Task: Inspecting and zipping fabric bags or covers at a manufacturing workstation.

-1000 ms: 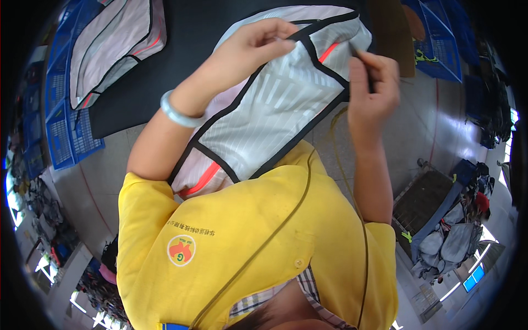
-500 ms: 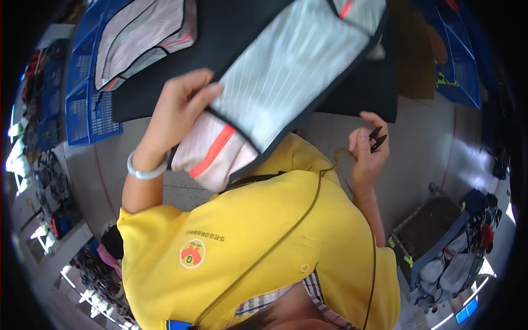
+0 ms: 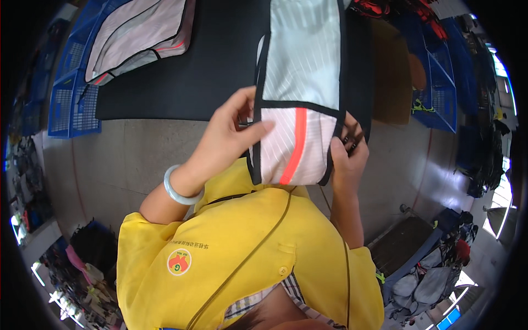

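Left hand: The left edge of the cloth is held by the left hand (image 3: 225, 135). The thumb is laid on the front, and the other fingers are bent at the edge, partly hidden.
Right hand: Small dark snips (image 3: 351, 142) are held in the bent fingers of the right hand (image 3: 350, 157). The cloth's right edge is touched by the thumb; whether it is pinched cannot be told.
Cloth: The long cloth (image 3: 302, 60) is held up between the two hands. Its pale grey part is seen above the fingers, its pink part between them.
Trim: The cloth is edged in black. A bright red stripe (image 3: 297, 146) is set between the fingers, running down the pink part.
Table: The black table (image 3: 220, 66) is seen above and behind the fingers.
Other cloths: More pink and grey cloths (image 3: 137, 33) are laid on the table, well to the left of the left fingers.
Baskets: A blue basket (image 3: 77, 110) is seen far left of the fingers, another blue basket (image 3: 440, 93) to the right.
Body: A yellow shirt (image 3: 231, 264) is worn below the fingers, and a pale bracelet (image 3: 179, 187) on the left wrist.
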Available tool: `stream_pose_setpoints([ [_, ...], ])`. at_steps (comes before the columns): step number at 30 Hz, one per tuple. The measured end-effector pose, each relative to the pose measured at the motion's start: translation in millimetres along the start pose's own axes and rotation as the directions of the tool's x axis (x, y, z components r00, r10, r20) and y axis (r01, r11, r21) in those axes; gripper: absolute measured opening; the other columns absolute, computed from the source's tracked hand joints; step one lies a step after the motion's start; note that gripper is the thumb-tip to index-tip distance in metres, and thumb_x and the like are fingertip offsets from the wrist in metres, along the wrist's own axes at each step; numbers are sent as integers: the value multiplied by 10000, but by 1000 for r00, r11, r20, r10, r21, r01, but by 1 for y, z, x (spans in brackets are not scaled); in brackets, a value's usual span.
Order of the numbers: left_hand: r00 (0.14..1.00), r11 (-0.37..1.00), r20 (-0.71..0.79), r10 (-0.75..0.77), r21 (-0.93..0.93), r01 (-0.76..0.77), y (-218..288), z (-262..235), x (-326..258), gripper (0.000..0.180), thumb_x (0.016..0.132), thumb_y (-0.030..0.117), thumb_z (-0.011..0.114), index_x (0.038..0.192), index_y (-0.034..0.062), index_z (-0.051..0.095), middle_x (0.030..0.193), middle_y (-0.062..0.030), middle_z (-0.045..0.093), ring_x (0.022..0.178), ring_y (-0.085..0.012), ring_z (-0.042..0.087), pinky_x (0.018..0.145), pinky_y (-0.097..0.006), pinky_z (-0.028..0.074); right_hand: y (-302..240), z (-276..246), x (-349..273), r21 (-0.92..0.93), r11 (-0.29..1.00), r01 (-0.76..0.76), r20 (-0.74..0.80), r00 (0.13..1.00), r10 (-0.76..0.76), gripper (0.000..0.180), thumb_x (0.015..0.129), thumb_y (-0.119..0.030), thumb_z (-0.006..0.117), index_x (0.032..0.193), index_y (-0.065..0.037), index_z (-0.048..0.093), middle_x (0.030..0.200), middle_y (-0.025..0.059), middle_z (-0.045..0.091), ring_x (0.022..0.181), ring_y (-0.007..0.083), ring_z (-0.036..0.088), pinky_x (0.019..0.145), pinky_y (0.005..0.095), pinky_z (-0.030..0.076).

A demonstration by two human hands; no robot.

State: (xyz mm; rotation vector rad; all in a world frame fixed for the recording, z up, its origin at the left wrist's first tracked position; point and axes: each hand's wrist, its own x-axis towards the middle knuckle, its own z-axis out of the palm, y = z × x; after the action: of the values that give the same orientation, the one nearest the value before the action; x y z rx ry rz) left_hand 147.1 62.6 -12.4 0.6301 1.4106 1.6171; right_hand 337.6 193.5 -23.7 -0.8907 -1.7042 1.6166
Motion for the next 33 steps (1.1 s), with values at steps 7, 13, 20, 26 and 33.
stream_pose_setpoints([
  [7, 998, 998, -29, -63, 14, 64, -19, 1, -18, 349, 825, -48, 661, 1160, 7, 578, 892, 51, 518, 826, -19, 474, 702, -167, 421, 14, -13, -19, 66, 997, -28, 93, 995, 21, 473, 863, -4, 554, 1320, 98, 491, 1112, 74, 645, 960, 78, 581, 854, 206, 437],
  [13, 993, 1000, -117, 3, 18, -1, -11, 9, -27, 349, 813, -42, 669, 1141, 40, 581, 929, 22, 520, 799, -41, 496, 676, -183, 437, 22, -18, -25, 40, 999, -15, 110, 994, 11, 492, 863, -7, 564, 1339, 90, 484, 1033, 17, 624, 859, 30, 524, 750, 167, 399],
  [20, 885, 486, 65, 461, 816, -313, 7, -3, -21, 282, 749, 15, 767, 997, 50, 638, 1182, -114, 486, 781, -174, 592, 672, -301, 502, 15, -14, -24, -12, 1000, -15, 101, 995, 16, 489, 854, 6, 565, 1334, 77, 503, 989, -12, 607, 772, 15, 477, 689, 161, 377],
  [26, 871, 341, 151, 467, 878, -335, 6, 0, -16, 195, 751, 53, 751, 910, 60, 637, 1184, -109, 507, 832, -223, 623, 575, -325, 520, 8, -8, -25, -59, 998, -4, 87, 996, 9, 503, 845, 14, 562, 1341, 69, 503, 983, -9, 614, 773, 14, 485, 686, 162, 386],
  [33, 881, 361, 208, 425, 853, -376, -2, 2, -11, 136, 775, 41, 732, 825, 26, 607, 1259, -140, 502, 913, -270, 615, 651, -359, 536, 15, -12, -27, -83, 996, 18, 78, 997, -12, 499, 830, 12, 572, 1323, 69, 519, 939, -18, 590, 754, 20, 475, 674, 164, 383],
])
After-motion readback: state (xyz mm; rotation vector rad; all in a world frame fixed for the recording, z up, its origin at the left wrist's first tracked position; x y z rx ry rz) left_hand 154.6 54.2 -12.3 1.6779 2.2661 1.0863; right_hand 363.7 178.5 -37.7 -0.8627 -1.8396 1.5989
